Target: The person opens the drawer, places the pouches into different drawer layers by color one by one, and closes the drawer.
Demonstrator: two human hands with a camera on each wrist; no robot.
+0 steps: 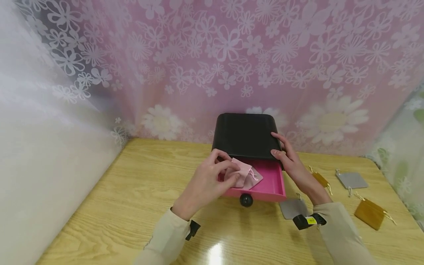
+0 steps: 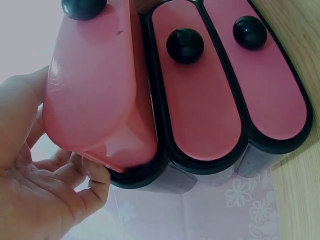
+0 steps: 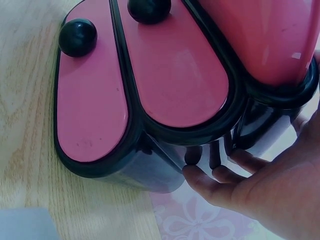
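A small black cabinet (image 1: 246, 134) has its top pink drawer (image 1: 273, 180) pulled out in the head view. Inside the drawer lie pink drawstring pouches (image 1: 253, 180), one overlapping another. My left hand (image 1: 210, 180) reaches over the drawer's left side and pinches the upper pouch between thumb and fingers. In the left wrist view, its fingers (image 2: 95, 185) curl below the drawer's end, and the pouch is hidden. My right hand (image 1: 294, 167) rests against the cabinet's right side, thumb at the top edge. Its fingers (image 3: 205, 182) touch the dark side wall in the right wrist view.
Right of the cabinet lie two mustard pouches, one nearer (image 1: 371, 213) and one partly behind the right wrist, plus a grey pouch (image 1: 352, 180) and another by the drawer. Two closed drawers (image 2: 205, 100) sit below the open one. A flowered curtain (image 1: 212, 73) hangs behind.
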